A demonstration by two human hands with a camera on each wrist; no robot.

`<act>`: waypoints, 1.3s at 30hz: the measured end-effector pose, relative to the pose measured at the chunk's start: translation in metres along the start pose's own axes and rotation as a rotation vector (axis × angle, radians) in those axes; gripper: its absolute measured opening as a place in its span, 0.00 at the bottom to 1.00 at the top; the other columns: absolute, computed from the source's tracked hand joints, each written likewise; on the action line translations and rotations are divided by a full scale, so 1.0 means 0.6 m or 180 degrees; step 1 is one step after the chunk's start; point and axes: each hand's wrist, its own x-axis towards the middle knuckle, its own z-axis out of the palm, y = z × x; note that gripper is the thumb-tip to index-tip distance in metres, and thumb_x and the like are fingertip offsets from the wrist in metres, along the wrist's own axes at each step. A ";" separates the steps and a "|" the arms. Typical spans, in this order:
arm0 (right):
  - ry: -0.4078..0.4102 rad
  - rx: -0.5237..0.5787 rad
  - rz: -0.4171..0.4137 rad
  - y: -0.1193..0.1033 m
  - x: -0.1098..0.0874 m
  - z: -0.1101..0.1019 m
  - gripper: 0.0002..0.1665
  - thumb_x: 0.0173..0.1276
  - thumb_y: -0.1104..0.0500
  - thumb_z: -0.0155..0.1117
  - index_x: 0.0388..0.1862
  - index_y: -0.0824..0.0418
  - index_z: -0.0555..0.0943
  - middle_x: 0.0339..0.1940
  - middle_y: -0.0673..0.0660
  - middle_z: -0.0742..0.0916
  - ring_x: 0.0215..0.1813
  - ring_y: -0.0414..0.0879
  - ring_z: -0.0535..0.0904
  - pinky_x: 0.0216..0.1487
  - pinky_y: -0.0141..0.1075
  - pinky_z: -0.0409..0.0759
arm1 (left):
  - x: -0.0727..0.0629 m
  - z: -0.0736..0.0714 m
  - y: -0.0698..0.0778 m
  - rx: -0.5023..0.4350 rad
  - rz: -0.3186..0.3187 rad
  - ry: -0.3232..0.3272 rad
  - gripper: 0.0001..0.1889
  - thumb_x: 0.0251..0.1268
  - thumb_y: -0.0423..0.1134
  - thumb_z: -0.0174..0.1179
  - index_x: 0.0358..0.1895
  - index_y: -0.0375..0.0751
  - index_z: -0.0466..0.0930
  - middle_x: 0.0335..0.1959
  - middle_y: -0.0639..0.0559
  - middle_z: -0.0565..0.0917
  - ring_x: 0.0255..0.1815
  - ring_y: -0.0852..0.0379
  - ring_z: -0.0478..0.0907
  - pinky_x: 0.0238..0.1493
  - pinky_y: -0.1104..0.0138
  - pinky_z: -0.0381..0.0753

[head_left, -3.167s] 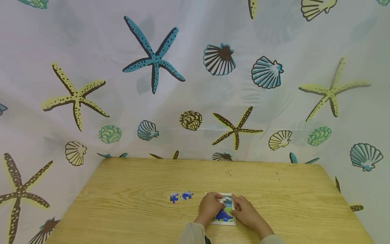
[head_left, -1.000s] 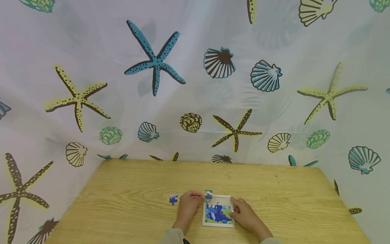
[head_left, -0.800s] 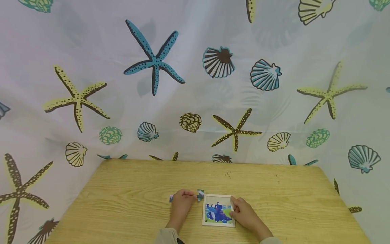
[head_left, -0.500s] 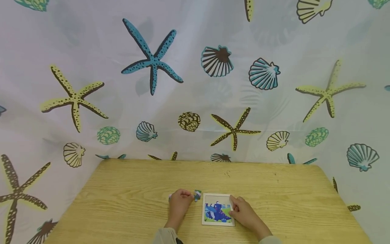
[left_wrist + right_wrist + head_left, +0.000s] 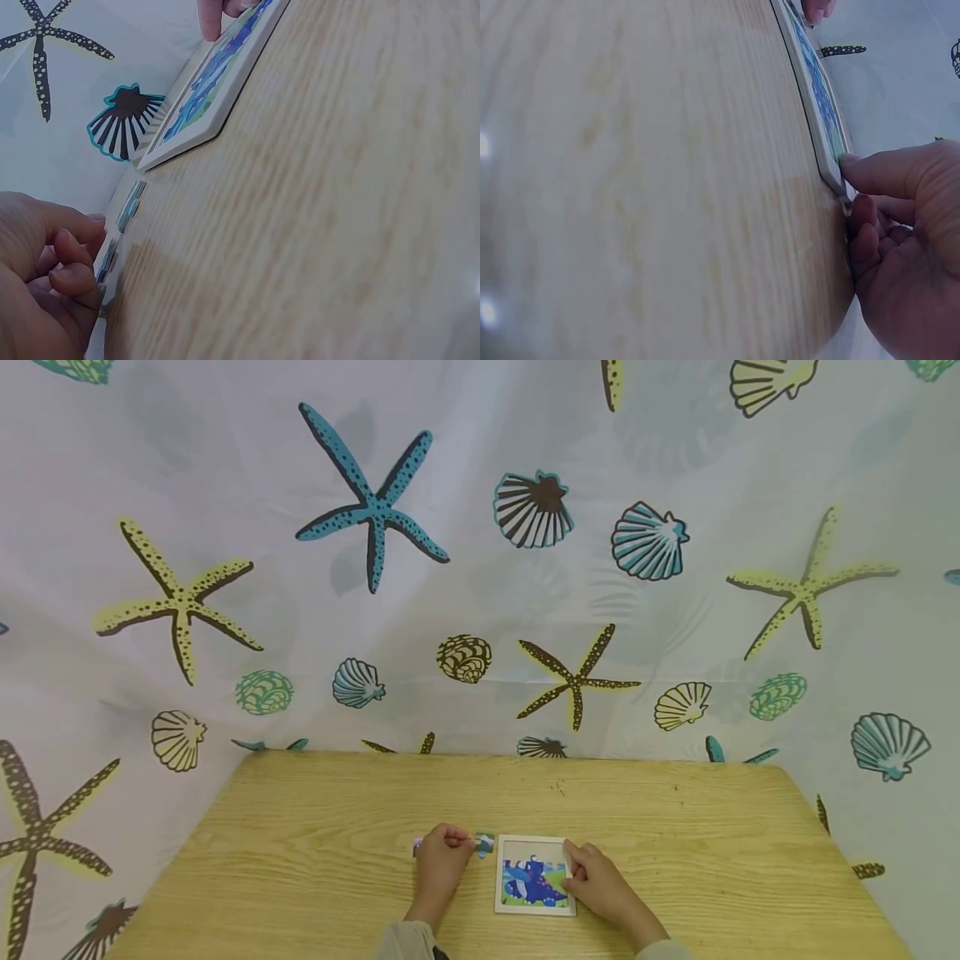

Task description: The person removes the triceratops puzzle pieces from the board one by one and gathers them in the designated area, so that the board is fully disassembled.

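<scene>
Head view: left hand fingers curled beside loose pieces; right hand pinching puzzle tray.

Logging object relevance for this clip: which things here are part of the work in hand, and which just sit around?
In the work:
- puzzle board, right hand holding its edge
- loose puzzle pieces, left hand on them

Just there:
- wooden table
- sea-themed curtain
</scene>
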 end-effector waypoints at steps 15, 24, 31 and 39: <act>0.0014 0.0006 -0.0028 0.001 0.001 0.000 0.36 0.61 0.68 0.64 0.66 0.77 0.63 0.29 0.51 0.69 0.30 0.40 0.64 0.29 0.29 0.63 | -0.015 0.005 0.009 -0.0188 0.0125 -0.0574 0.08 0.52 0.30 0.64 0.37 0.34 0.79 0.28 0.51 0.79 0.29 0.59 0.74 0.32 0.68 0.74; -0.0016 -0.0006 -0.0002 0.002 0.001 0.001 0.36 0.61 0.67 0.64 0.66 0.76 0.63 0.29 0.52 0.69 0.30 0.41 0.64 0.29 0.29 0.63 | -0.025 0.011 0.005 -0.0504 0.0478 -0.1363 0.13 0.52 0.31 0.67 0.41 0.31 0.80 0.29 0.52 0.77 0.28 0.61 0.71 0.30 0.71 0.73; -0.0025 0.0029 0.0034 -0.001 -0.001 -0.002 0.36 0.62 0.67 0.64 0.66 0.76 0.62 0.29 0.52 0.69 0.31 0.41 0.64 0.30 0.29 0.63 | -0.029 0.017 0.004 -0.0351 0.0378 -0.1659 0.13 0.51 0.32 0.69 0.41 0.33 0.82 0.28 0.53 0.74 0.27 0.60 0.69 0.29 0.72 0.70; -0.0032 0.0041 0.0030 0.003 0.001 0.000 0.36 0.62 0.67 0.64 0.66 0.75 0.63 0.29 0.52 0.69 0.31 0.42 0.64 0.30 0.30 0.64 | -0.035 0.023 0.005 0.0005 0.0611 -0.1563 0.13 0.51 0.30 0.68 0.41 0.33 0.82 0.26 0.53 0.72 0.27 0.61 0.67 0.28 0.72 0.68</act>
